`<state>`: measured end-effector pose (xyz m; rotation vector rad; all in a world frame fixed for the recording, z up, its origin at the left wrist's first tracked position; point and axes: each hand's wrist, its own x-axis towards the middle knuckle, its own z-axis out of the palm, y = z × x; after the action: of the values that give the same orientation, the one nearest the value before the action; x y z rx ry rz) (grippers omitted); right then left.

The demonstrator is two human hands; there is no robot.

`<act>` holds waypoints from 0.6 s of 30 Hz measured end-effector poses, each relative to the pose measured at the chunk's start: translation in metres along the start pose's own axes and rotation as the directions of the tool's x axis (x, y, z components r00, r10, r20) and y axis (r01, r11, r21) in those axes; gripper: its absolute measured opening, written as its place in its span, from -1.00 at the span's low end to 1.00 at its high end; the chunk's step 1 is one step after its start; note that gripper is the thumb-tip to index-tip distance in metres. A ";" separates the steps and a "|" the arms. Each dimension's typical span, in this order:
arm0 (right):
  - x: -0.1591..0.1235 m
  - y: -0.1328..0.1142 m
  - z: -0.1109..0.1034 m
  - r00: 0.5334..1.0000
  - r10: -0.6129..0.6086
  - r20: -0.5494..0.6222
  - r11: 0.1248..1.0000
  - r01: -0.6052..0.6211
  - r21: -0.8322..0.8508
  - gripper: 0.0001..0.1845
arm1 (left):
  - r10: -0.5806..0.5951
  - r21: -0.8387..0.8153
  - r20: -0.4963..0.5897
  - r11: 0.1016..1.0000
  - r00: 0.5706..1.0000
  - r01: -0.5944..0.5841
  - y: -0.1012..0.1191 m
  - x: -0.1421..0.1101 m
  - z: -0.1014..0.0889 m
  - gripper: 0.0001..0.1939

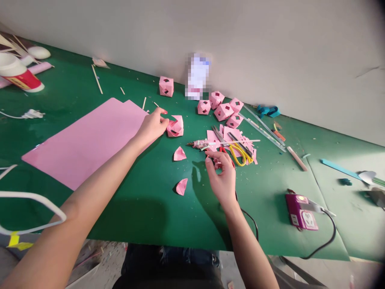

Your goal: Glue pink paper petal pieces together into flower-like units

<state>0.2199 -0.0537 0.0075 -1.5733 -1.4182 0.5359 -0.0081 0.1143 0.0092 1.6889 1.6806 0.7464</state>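
My left hand [155, 124] is open beside a pink paper box with cut-out openings [176, 127], its thumb close to the box's left side; I cannot tell whether they touch. My right hand [221, 172] hovers with fingers bent and apart, nothing visible in it. Just beyond its fingertips lies a pink glue gun [204, 143] with a long glue stick [243, 141] out of its back. Two curved pink paper pieces, one upper [179, 154] and one lower [182, 187], rest between my hands. Yellow-handled scissors [238, 155] and a red-handled tool, partly hidden, lie by my right hand.
Several finished pink boxes [223, 112] cluster by the wall near a blurred phone [197, 76]. Large pink sheets [90, 140] cover the left. A purple power socket block [301, 212] with a black cord sits right; a paper cup [19, 74] stands far left.
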 end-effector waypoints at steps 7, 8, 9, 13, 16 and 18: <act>-0.001 -0.003 0.002 0.999 -0.030 0.012 1.000 0.030 -0.002 -0.79 | 0.027 0.011 -0.008 1.000 1.000 -0.027 -0.001 -0.001 -0.001 -0.61; -0.001 -0.003 0.002 0.999 -0.033 0.015 0.999 0.033 -0.001 -0.79 | 0.052 0.018 -0.033 0.999 0.998 -0.051 0.000 -0.002 -0.001 -0.61; -0.001 -0.003 0.002 0.999 -0.034 0.017 0.999 0.034 -0.001 -0.79 | 0.090 0.018 -0.064 0.996 0.994 -0.089 0.000 -0.003 -0.002 -0.61; -0.001 -0.002 0.002 0.999 -0.026 0.022 1.000 0.026 -0.005 -0.79 | 0.348 -0.028 0.020 0.937 0.937 -0.348 -0.003 -0.003 -0.005 -0.37; -0.002 -0.002 0.002 0.999 -0.025 0.029 1.000 0.026 -0.015 -0.78 | 0.458 0.009 0.177 0.884 0.871 -0.467 -0.009 0.000 0.000 0.08; -0.002 -0.002 0.002 0.999 -0.029 0.035 0.999 0.029 -0.019 -0.78 | 0.466 0.052 0.192 0.874 0.864 -0.483 -0.012 0.003 0.007 0.15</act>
<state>0.2168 -0.0548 0.0075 -1.5632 -1.4740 0.5357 -0.0107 0.1165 -0.0044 2.2101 1.2027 0.7161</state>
